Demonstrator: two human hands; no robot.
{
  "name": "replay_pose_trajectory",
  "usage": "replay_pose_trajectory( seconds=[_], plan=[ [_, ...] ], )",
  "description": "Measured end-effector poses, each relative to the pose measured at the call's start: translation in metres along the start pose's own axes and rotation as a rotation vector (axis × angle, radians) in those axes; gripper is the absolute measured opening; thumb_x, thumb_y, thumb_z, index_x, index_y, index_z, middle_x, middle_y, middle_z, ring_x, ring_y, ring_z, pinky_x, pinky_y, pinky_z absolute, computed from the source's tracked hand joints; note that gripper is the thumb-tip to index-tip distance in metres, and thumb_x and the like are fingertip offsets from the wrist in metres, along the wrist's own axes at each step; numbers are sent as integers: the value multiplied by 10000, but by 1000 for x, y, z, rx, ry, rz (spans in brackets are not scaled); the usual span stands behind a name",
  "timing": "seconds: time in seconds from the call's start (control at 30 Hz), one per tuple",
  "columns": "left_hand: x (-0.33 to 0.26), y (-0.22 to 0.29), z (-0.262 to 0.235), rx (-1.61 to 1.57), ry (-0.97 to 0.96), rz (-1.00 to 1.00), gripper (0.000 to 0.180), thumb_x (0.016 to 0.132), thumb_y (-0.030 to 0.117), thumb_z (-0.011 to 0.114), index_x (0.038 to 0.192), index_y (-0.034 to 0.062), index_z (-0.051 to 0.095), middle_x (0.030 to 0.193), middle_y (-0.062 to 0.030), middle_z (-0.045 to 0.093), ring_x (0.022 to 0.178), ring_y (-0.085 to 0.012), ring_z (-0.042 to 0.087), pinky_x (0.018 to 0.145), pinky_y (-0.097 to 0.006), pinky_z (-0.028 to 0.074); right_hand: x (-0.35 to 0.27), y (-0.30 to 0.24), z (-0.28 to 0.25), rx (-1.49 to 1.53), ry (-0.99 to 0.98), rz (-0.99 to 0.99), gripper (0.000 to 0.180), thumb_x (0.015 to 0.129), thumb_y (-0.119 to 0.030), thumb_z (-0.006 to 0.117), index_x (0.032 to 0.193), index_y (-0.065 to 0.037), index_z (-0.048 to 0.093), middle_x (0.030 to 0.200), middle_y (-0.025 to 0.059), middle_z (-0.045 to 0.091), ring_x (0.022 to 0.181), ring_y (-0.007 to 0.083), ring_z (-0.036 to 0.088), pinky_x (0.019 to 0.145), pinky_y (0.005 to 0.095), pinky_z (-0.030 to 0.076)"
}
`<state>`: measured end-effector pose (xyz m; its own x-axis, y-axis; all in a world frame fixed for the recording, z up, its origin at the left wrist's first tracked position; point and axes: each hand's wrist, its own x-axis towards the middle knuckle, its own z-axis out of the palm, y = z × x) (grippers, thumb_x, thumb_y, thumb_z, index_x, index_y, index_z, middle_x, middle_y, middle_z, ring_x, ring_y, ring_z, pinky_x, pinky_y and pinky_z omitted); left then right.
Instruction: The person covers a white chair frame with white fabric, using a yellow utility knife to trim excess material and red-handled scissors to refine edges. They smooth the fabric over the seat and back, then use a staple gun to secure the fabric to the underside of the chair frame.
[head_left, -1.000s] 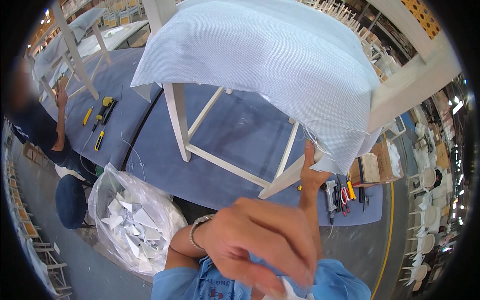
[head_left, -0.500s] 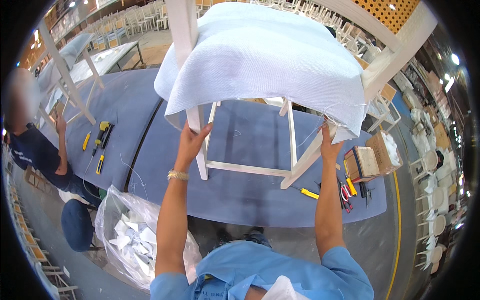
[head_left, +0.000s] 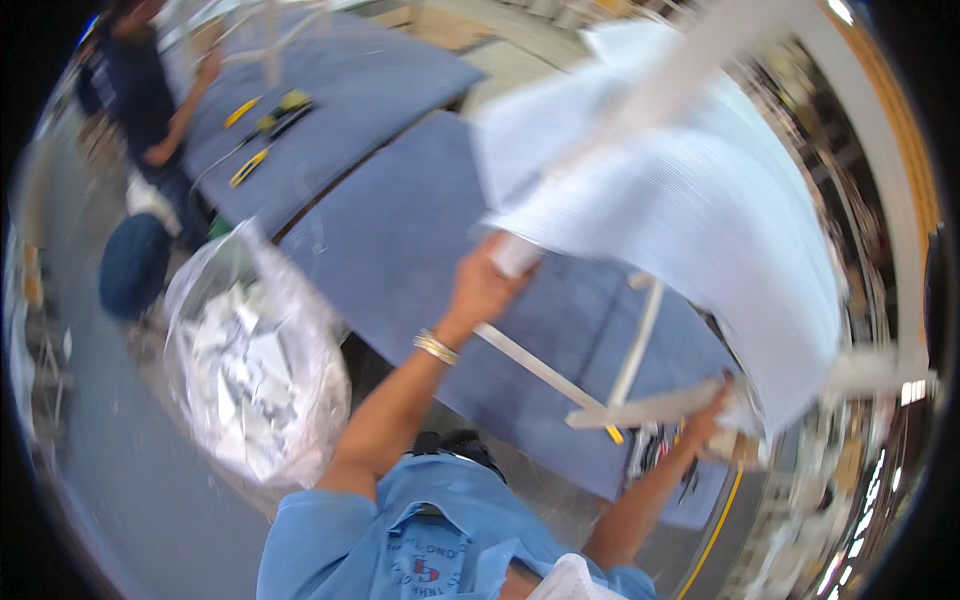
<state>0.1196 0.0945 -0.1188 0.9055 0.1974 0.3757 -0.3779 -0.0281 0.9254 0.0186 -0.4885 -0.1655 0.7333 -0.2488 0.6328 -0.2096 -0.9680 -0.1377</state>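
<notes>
A pale whitewashed wooden chair frame (head_left: 640,340) carries a light blue woven fabric (head_left: 680,190) draped over its seat. My left hand (head_left: 487,290) is closed around one chair leg (head_left: 517,256), just under the fabric's edge. On the opposite side my right hand (head_left: 710,412) grips the other leg (head_left: 650,407), close below the hanging cloth corner; its fingers are partly hidden and blurred. The chair appears slanted above the blue-grey padded table (head_left: 380,210). Whether its feet touch the table I cannot tell.
A clear plastic bag (head_left: 330,400) full of white scraps stands at the left by a dark blue round stool (head_left: 134,265). Yellow-handled cutters (head_left: 248,168) and a power tool (head_left: 285,115) lie on the neighbouring table, where a co-worker (head_left: 150,90) stands. More hand tools (head_left: 655,445) lie right.
My view has swung and tilted, so the table edge now slopes down to the right. The chair has turned and tilted in my hands, with both legs still held.
</notes>
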Motion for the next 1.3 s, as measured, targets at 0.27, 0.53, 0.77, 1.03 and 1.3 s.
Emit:
replay_pose_trajectory(
  seconds=[0.27, 0.53, 0.77, 1.03, 1.3],
  plan=[
    [-150, -50, -44, 177, 292, -81, 514, 907, 242, 725, 1372, 83, 576, 1275, -167, 610, 1177, -315, 610, 1014, -406, 483, 5, -109, -78, 189, -140, 489, 511, 1036, -469, 211, 1435, -291, 477, 1571, 142, 363, 1441, 423, 282, 1179, 603, 157],
    [-495, -213, -83, 827, 464, -951, 360, 920, 315, 604, 1192, 92, 681, 1156, -152, 662, 1050, -312, 671, 864, -436, 540, 12, -102, -62, 461, -168, 456, 528, 1030, -514, 284, 1460, -277, 480, 1598, 176, 332, 1430, 446, 307, 1178, 576, 226],
    [-737, -228, 16, 856, -650, -1546, 750, 882, 611, 637, 1522, 273, 437, 1568, -105, 415, 1498, -325, 278, 1191, -652, 89, 45, -75, -50, 202, -120, -272, 516, 1043, -379, 428, 1528, -202, 413, 1584, 188, 371, 1409, 417, 408, 1215, 482, 266],
    [-817, -277, 46, 891, -907, -1406, 709, 764, 575, 794, 1366, 242, 623, 1410, -65, 592, 1392, -293, 444, 1120, -591, 219, 22, -126, -69, 1052, -15, 272, 545, 889, -351, 706, 1312, -18, 621, 1368, 189, 591, 1242, 346, 572, 1091, 518, 451],
    [-705, -279, 7, 640, -606, -1642, 660, 849, 534, 708, 1375, 151, 604, 1405, -138, 589, 1380, -282, 475, 1115, -544, 273, 38, -94, -49, 1084, 113, 414, 414, 971, -327, 632, 1271, -44, 662, 1188, 144, 655, 1071, 249, 629, 961, 378, 494]
  ],
)
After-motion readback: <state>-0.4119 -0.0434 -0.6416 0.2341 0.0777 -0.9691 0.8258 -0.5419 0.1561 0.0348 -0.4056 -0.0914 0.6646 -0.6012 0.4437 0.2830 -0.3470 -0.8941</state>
